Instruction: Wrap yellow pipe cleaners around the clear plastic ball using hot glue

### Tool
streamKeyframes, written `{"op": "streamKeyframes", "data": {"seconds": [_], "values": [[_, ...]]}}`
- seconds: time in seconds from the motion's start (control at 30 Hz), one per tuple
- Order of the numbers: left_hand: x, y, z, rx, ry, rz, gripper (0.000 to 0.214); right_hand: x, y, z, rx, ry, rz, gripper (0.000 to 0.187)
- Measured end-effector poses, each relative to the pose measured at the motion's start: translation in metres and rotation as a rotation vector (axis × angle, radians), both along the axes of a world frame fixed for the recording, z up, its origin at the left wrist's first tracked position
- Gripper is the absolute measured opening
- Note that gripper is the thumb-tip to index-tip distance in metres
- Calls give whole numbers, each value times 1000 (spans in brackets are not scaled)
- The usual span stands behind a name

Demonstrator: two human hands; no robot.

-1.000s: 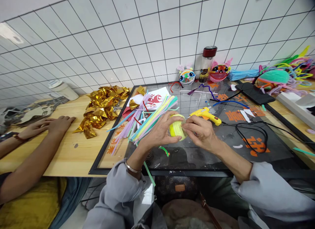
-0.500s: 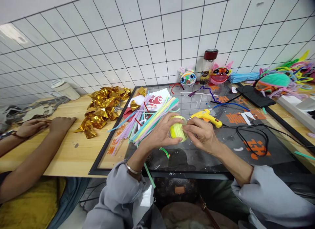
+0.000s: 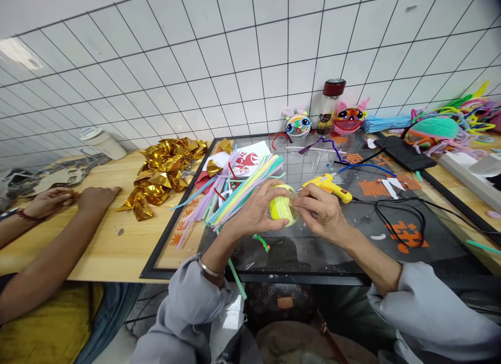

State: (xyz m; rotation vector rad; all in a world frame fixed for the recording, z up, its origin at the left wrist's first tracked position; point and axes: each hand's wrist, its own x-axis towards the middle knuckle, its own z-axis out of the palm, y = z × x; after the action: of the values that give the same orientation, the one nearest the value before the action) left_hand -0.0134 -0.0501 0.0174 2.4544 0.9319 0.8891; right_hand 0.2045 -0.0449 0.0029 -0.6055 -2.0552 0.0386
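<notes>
My left hand (image 3: pixel 256 210) is closed round a yellow round piece (image 3: pixel 281 210) that seems covered in rows of fuzzy pipe cleaner, with a clear rim on its right side. My right hand (image 3: pixel 319 210) pinches at that right edge, thumb and fingers pressed together; what lies between the fingertips is too small to tell. Just behind my right hand lies a yellow glue gun (image 3: pixel 332 187), its black cord trailing right. Left of my left hand is a bundle of pastel pipe cleaners (image 3: pixel 245 194). A short green piece (image 3: pixel 260 243) rests below the yellow piece.
Gold foil (image 3: pixel 162 168) lies to the left, near another person's hands (image 3: pixel 94 199). Along the wall stand two decorated animal faces (image 3: pixel 297 125) and a bottle (image 3: pixel 329 108). A phone (image 3: pixel 405 152) and colourful pipe cleaners (image 3: pixel 469 116) are on the right.
Both my hands keep nearly the same pose on the yellow piece. The other person's fingers at the left have shifted slightly.
</notes>
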Motion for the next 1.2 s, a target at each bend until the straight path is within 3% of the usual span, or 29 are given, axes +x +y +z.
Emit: {"op": "streamKeyframes", "data": {"seconds": [0.57, 0.8, 1.2], "values": [[2, -3, 6, 11, -4, -23, 48, 0, -1, 0, 24, -13, -3, 18], [3, -4, 4, -88, -52, 32, 29, 0, -1, 0, 40, -28, -1, 21], [5, -4, 1, -94, -77, 76, 21, 0, -1, 1, 34, -57, 30, 15]]}}
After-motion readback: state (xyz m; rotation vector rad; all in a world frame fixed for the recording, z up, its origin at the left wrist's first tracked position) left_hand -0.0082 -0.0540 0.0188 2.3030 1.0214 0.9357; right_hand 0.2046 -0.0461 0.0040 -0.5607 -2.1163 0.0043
